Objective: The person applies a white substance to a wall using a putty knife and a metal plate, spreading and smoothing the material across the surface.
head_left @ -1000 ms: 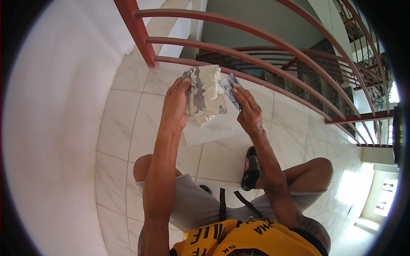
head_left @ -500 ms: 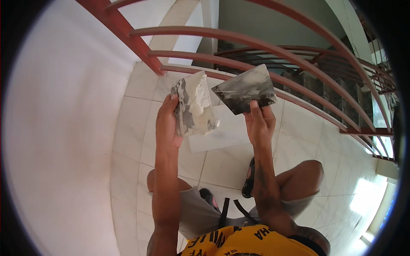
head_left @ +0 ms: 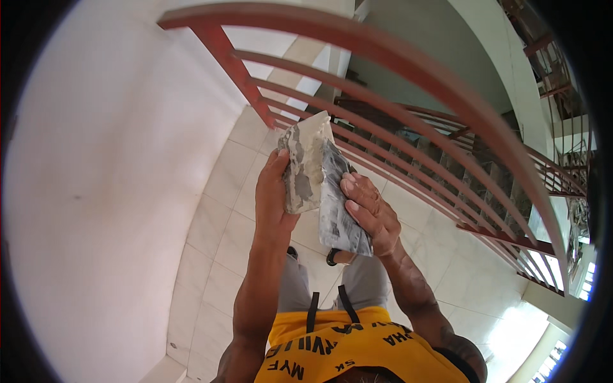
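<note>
A flat, light plate point(head_left: 298, 172), smeared with cream-white putty and grey patches, is held upright by its left edge in my left hand point(head_left: 274, 175). My right hand point(head_left: 372, 210) grips a dark grey, flat scraper plate point(head_left: 338, 207) streaked with white, its fingers spread over the outer face. The two plates meet along the putty-covered right side of the light one, the dark plate tilted against it. Thick putty shows along that joint. The fingertips behind the light plate and the thumb behind the dark one are hidden.
A red metal railing point(head_left: 389, 108) curves across the far side and right, with a dark staircase point(head_left: 421, 150) beyond it. The white wall point(head_left: 115, 191) rises close on my left. Pale tiles point(head_left: 220, 220) cover the floor around my feet.
My hands have come together, bringing the dark plate from the right against the putty-covered light one. I have risen from a crouch to standing. The white sheet on the floor no longer shows.
</note>
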Motion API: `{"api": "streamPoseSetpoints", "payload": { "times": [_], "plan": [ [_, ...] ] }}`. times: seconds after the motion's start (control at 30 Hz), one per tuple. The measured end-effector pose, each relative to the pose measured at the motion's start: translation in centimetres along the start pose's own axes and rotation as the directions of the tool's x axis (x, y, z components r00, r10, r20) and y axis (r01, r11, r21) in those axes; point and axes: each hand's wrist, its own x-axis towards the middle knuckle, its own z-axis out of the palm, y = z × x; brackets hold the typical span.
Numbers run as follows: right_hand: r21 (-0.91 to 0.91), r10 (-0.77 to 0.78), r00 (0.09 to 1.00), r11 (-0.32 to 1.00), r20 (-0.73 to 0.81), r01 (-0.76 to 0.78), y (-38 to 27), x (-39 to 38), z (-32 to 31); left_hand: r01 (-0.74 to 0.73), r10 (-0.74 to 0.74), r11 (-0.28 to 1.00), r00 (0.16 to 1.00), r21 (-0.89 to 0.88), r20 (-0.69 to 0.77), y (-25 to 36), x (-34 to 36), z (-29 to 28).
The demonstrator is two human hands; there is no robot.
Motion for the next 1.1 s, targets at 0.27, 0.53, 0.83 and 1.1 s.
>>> {"api": "streamPoseSetpoints", "payload": {
  "times": [0.27,0.53,0.83,1.1],
  "plan": [
    [-0.192,0.345,0.937,0.925,0.052,-0.329,-5.5,7.5,-13.0,-0.077,0.092,0.987,0.990,0.141,-0.105,6.1,-7.9,15.0],
    [0.222,0.542,0.823,0.835,-0.171,-0.504,-13.2,8.4,-17.3,-0.274,0.278,0.956,0.960,0.106,-0.022,2.0,-16.0,18.7],
    [0.068,-0.016,0.938,0.997,-0.346,0.042,-19.0,10.6,-16.9,-0.294,0.295,0.955,0.956,0.024,-0.005,1.3,-21.0,20.9],
    [0.114,-0.271,0.961,0.958,0.054,0.263,-19.7,9.3,-16.8,-0.316,0.314,0.948,0.949,0.047,0.038,4.7,-23.9,19.8]
  ]
}}
